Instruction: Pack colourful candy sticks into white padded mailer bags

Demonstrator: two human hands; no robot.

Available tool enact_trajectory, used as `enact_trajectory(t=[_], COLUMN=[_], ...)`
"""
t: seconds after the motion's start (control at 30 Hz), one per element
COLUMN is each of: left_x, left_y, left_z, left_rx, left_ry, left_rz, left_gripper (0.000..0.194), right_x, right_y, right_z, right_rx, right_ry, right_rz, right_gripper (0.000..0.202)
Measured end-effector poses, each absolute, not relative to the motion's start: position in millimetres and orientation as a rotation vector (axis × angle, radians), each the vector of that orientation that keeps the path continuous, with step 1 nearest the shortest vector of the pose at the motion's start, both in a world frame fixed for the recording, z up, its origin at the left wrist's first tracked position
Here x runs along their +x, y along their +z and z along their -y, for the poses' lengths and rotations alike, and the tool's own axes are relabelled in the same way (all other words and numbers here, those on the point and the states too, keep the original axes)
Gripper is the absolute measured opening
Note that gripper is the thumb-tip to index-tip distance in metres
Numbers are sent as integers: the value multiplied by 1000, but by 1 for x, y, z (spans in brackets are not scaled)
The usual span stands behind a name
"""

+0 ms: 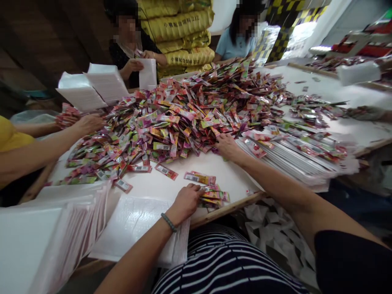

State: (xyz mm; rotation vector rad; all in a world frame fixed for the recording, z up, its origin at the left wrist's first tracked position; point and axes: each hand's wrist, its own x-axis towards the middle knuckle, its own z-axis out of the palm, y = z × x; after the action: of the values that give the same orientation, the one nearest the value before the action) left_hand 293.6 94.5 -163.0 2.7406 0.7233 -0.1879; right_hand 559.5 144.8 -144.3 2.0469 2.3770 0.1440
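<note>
Your left hand [187, 199], with a beaded bracelet [169, 222] at the wrist, curls at the end of a small bunch of packets [218, 197] near the edge of a white table [228, 173]; whether it grips them, you cannot tell. Your right hand [228, 145] reaches farther out, fingers slightly bent and touching the near edge of a big, colourful heap of packets [183, 112]; its grip is partly hidden. A padded envelope [134, 216] lies beneath your left forearm, beside a stack of white envelopes [45, 241]. Right of your right hand, loose packets lie on another envelope stack [294, 167]. Across the table, a person in dark clothing holds a white envelope [148, 74] before yellow sacks [180, 24].
</note>
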Motion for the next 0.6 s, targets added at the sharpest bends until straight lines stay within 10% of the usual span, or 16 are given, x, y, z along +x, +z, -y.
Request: enact_trajectory(t=[0.6], left_x=[273], left_y=[-135], left_z=[-140], left_rx=[2795], left_ry=[-44], left_rz=[-980], left_gripper=[46], right_x=[538], right_y=[-152], right_z=[-157], right_rx=[2182], right_ry=[-47], right_rz=[-2481], right_gripper=[30])
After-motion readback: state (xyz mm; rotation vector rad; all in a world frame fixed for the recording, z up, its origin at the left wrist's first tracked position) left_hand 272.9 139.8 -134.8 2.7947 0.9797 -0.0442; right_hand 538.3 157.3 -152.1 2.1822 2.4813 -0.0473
